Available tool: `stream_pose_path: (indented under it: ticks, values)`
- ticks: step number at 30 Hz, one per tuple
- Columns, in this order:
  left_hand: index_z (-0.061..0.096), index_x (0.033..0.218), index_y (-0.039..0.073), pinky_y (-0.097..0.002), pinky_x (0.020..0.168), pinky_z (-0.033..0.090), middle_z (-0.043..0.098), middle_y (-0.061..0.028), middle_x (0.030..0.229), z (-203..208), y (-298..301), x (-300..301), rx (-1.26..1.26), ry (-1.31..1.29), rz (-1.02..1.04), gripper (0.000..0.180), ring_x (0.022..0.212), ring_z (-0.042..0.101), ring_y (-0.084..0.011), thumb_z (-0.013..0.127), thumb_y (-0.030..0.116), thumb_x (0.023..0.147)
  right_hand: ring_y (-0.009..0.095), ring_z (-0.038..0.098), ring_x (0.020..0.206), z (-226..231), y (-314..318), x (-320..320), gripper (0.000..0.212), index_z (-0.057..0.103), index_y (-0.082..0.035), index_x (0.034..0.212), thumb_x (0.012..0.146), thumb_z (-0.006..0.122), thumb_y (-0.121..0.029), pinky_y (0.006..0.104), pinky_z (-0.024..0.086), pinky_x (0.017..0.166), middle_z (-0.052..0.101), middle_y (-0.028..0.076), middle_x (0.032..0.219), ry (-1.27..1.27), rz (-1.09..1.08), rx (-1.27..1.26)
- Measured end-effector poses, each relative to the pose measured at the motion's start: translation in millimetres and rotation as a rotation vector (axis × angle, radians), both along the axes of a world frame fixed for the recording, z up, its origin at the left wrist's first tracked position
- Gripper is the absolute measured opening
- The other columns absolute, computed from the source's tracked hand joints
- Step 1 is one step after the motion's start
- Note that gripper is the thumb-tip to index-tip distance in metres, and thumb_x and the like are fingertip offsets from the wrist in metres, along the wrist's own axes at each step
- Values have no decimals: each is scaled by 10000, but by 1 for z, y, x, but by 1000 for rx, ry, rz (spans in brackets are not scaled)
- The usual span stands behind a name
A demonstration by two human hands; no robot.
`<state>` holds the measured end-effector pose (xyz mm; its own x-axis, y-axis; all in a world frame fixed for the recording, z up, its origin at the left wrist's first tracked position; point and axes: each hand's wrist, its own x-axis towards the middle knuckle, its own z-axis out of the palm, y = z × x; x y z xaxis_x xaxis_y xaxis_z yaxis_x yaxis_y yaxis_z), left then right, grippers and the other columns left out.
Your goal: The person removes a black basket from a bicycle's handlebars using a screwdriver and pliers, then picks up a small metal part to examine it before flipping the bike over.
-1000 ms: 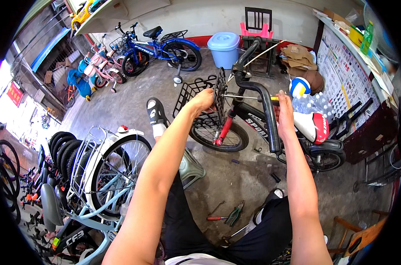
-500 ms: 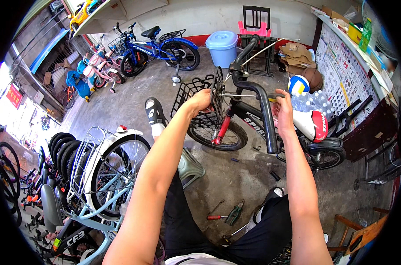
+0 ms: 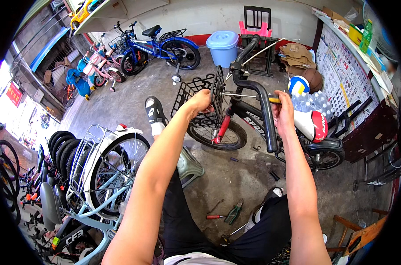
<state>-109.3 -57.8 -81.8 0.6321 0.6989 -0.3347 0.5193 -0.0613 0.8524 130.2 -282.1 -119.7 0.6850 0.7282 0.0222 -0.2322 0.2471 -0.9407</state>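
Observation:
A small black bicycle [image 3: 246, 110] with a red fork stands before me, its black handlebar [image 3: 266, 106] turned toward me. At its front sits a black lattice basket [image 3: 187, 92]. My left hand [image 3: 201, 101] is closed on the basket's inner side near the back panel; its fingertips are partly hidden. Beyond the handlebar grip, my right hand [image 3: 285, 110] holds a screwdriver [image 3: 274, 100] by its yellow and black handle, the fingers fairly straight along it. The metal shaft runs left behind the handlebar to the basket's back panel. Its tip cannot be made out.
Pliers [image 3: 234, 212] and a red-handled screwdriver [image 3: 216, 217] lie on the floor between my legs. A light-blue bicycle [image 3: 107, 198] stands close on my left, a grey-green stool [image 3: 190, 165] beside my leg. Farther back are a blue bicycle [image 3: 158, 46], a lidded bucket [image 3: 222, 48] and a ball [image 3: 299, 85].
My right hand's fingers have shifted and straightened on the screwdriver, and more of its yellow handle shows. My left hand stays at the basket.

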Motion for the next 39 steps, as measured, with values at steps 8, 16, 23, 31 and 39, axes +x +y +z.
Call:
stream_pose_path:
  ticks: [8, 16, 23, 31, 39]
  values:
    - [602, 1099, 42, -313, 690, 608, 688, -58, 930, -7, 16, -11, -61, -298, 132, 131, 747, 697, -159, 579, 151, 1031, 96, 482, 620, -15, 2, 13, 307, 650, -87, 1182, 1021, 515, -311, 272, 371, 553, 578, -2, 806, 47, -176, 184]
    - [725, 1193, 55, -260, 676, 584, 721, -27, 921, 3, 45, -2, -5, -361, 235, 240, 752, 670, -104, 618, 74, 979, 86, 458, 572, -24, 3, 36, 329, 681, -106, 1143, 1007, 555, -378, 265, 339, 503, 576, -6, 769, 258, -325, 203]
    - [717, 1203, 53, -237, 667, 512, 714, 22, 914, 1, 31, 15, -58, -360, 246, 293, 781, 647, -78, 649, 292, 1047, 109, 430, 582, -32, 9, 48, 317, 659, -115, 1035, 961, 537, -398, 301, 310, 539, 561, -6, 772, 367, -334, 330]
    - [768, 1147, 25, -238, 645, 499, 647, 44, 807, 20, -14, -1, 24, -538, 173, 344, 704, 579, -55, 726, 340, 1014, 117, 394, 529, -25, 15, 53, 308, 596, -121, 890, 959, 520, -411, 300, 274, 500, 523, -7, 702, 400, -468, 313]
    - [746, 1168, 0, -239, 687, 527, 707, 13, 901, 14, -49, -15, 39, -534, 232, 364, 754, 621, -61, 740, 324, 1003, 69, 351, 502, -27, 32, 59, 291, 560, -136, 788, 955, 567, -373, 263, 273, 479, 478, -27, 667, 228, -627, 236]
